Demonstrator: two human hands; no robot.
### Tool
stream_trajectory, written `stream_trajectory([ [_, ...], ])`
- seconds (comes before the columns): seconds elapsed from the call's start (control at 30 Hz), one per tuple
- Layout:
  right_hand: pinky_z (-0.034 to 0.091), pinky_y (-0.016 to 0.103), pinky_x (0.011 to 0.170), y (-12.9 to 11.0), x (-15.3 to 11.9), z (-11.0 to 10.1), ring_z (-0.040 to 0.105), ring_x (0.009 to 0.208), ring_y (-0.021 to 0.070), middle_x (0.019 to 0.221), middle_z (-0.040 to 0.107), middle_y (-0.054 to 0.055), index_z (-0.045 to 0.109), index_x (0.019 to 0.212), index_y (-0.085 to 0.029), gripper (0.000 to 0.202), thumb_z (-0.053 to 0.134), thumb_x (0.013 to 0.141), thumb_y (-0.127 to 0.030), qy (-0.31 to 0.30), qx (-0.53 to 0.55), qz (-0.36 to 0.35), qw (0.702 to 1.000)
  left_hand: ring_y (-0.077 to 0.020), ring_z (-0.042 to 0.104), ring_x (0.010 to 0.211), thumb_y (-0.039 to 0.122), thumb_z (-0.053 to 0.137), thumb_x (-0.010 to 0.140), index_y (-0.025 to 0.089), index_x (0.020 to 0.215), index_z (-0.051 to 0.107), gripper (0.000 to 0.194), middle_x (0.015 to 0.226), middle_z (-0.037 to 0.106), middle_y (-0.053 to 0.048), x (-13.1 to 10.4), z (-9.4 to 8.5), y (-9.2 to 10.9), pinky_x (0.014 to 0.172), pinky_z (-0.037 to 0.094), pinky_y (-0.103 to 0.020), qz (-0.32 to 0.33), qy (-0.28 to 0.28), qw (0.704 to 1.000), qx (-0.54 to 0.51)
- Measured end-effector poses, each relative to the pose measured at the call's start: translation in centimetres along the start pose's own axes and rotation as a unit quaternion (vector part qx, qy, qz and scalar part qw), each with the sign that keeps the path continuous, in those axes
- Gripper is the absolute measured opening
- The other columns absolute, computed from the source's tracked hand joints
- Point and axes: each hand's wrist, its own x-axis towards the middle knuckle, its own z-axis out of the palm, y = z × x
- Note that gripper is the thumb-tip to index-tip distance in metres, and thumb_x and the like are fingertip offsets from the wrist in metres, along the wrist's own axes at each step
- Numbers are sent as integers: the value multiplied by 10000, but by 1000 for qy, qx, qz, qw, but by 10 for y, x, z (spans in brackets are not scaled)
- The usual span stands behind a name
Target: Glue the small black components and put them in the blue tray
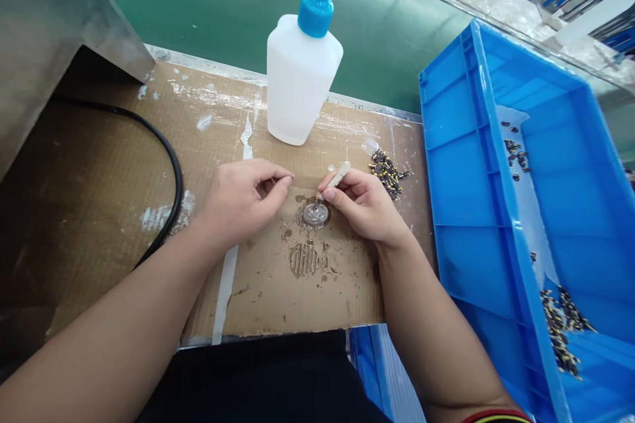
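My right hand [364, 203] pinches a short, pale stick-like tool [340, 174], tilted, with its lower end at a small round clear, shiny blob or shallow dish [316, 214] on the cardboard. Whether that end is a brush or a plain tip is too small to tell. To the left, my left hand [248, 201] is closed, thumb against forefinger; anything between those fingertips is too small to make out. Just beyond my right hand lies a pile of small black-and-yellow parts [387, 172]. Wet, ridged stains [304, 259] mark the cardboard below the blob.
A white squeeze bottle [303, 82] with a blue nozzle stands behind my hands. On the right, a large blue crate [451, 165] holds more small dark parts [560, 330]. A black cable [171, 152] curves across the left, near a metal housing [59, 33].
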Motion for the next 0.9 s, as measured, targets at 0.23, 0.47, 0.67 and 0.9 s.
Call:
stream_trajectory([
  [0.23, 498, 297, 773, 0, 1, -5, 599, 812, 157, 906, 694, 34, 736, 976, -186, 243, 766, 1006, -425, -15, -20, 1, 1000, -168, 635, 647, 350, 641, 960, 238, 936, 834, 225, 825, 803, -18, 0, -1, 1, 694, 511, -334, -3, 1, 1000, -3],
  [0.47, 514, 299, 758, -1, 0, -8, 620, 806, 162, 904, 720, 41, 762, 975, -187, 250, 810, 973, -432, -33, -1, 24, 999, -171, 647, 652, 354, 638, 965, 245, 942, 831, 222, 831, 808, -19, 0, 0, 0, 701, 527, -336, -4, 1, 1000, -2],
  [0.67, 540, 300, 777, 3, 0, -7, 643, 809, 157, 914, 741, 40, 789, 954, -198, 195, 829, 957, -388, 2, 27, 2, 1000, -174, 657, 669, 337, 638, 962, 237, 937, 834, 222, 841, 810, -20, 0, -1, 0, 712, 526, -338, -3, -3, 1000, -3],
  [0.9, 559, 320, 800, -1, -1, -8, 661, 831, 170, 922, 753, 47, 792, 961, -197, 224, 813, 968, -420, -16, -2, 8, 1000, -173, 653, 662, 339, 639, 961, 238, 946, 835, 221, 837, 810, -20, 0, -1, 0, 720, 535, -338, -7, -1, 1000, -3],
])
